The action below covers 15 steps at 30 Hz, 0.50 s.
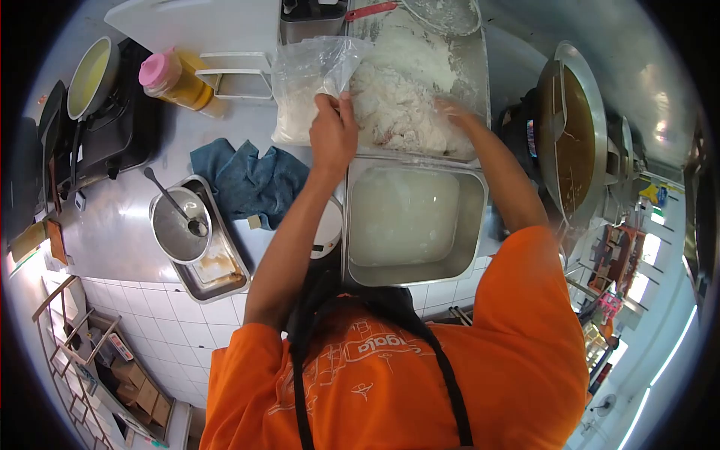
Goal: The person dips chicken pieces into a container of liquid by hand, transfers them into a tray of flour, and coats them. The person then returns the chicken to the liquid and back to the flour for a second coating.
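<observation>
My left hand (334,129) is closed on the edge of a clear plastic bag (296,97) holding white powder that looks like flour. The bag stands against the left side of a metal tray (486,75) filled with loose and clumped flour (405,64). Over the right part of this flour is my right hand (454,114), its fingers blurred and partly lost against the white. Lumpy pieces coated in flour (401,112) lie between the two hands. Directly in front of my body, a deep metal pan (480,225) contains cloudy, whitish liquid.
A wide wok of brown oil (581,142) sits close on the right. A sieve (450,15) rests at the tray's far end. To the left are a blue cloth (255,180), a bowl with a ladle (180,225), an oil jug with a pink lid (180,82) and a frying pan (91,79).
</observation>
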Available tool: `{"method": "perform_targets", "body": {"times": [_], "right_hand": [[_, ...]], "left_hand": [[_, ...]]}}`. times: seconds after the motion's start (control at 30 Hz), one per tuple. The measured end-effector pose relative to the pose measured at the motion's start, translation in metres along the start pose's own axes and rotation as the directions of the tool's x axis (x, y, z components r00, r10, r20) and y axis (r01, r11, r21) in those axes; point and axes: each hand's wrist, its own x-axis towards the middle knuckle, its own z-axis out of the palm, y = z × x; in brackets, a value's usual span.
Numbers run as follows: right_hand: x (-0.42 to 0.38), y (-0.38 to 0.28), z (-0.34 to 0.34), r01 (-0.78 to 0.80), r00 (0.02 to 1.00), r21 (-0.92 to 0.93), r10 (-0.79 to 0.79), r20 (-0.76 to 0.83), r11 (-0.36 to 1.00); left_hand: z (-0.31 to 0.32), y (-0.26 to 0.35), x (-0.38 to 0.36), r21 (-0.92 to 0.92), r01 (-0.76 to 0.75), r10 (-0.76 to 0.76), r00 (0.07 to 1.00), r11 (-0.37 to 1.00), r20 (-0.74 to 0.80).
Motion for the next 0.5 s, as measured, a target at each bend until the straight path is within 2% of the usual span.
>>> {"method": "perform_targets", "body": {"times": [0.1, 0.17, 0.23, 0.33, 0.37, 0.43, 0.47, 0.5], "right_hand": [[-0.006, -0.015, 0.012, -0.139, 0.977, 0.320, 0.077, 0.199, 0.937], [-0.017, -0.034, 0.012, -0.147, 0.970, 0.375, 0.061, 0.234, 0.915], [-0.044, -0.062, 0.007, -0.002, 0.959, 0.473, -0.131, 0.250, 0.881], [-0.072, -0.087, 0.004, 0.179, 0.883, 0.614, -0.400, 0.244, 0.768], [-0.048, -0.071, 0.007, 0.177, 0.881, 0.612, -0.401, 0.249, 0.770], [0.016, -0.026, 0.013, 0.465, 0.820, 0.526, -0.570, 0.046, 0.712], [-0.006, -0.026, 0.008, 0.461, 0.822, 0.522, -0.567, 0.054, 0.717], [-0.056, -0.032, -0.004, 0.320, 0.908, 0.572, -0.416, 0.041, 0.755]], "left_hand": [[0.005, 0.001, -0.001, 0.067, -0.005, 0.005, 1.000, 0.998, 0.001], [0.006, 0.002, -0.002, 0.084, -0.037, 0.038, 0.999, 0.996, -0.010], [0.006, -0.001, -0.001, 0.109, -0.071, 0.074, 0.997, 0.992, -0.027], [0.002, -0.004, 0.000, 0.097, -0.072, 0.072, 0.997, 0.993, -0.004], [0.002, -0.004, 0.000, 0.075, -0.073, 0.073, 0.997, 0.994, 0.008], [0.001, -0.003, -0.001, 0.049, -0.066, 0.065, 0.998, 0.997, 0.017], [0.001, -0.003, -0.001, 0.053, -0.056, 0.055, 0.998, 0.997, 0.009], [0.002, -0.004, -0.001, 0.058, -0.047, 0.046, 0.999, 0.997, 0.006]]}}
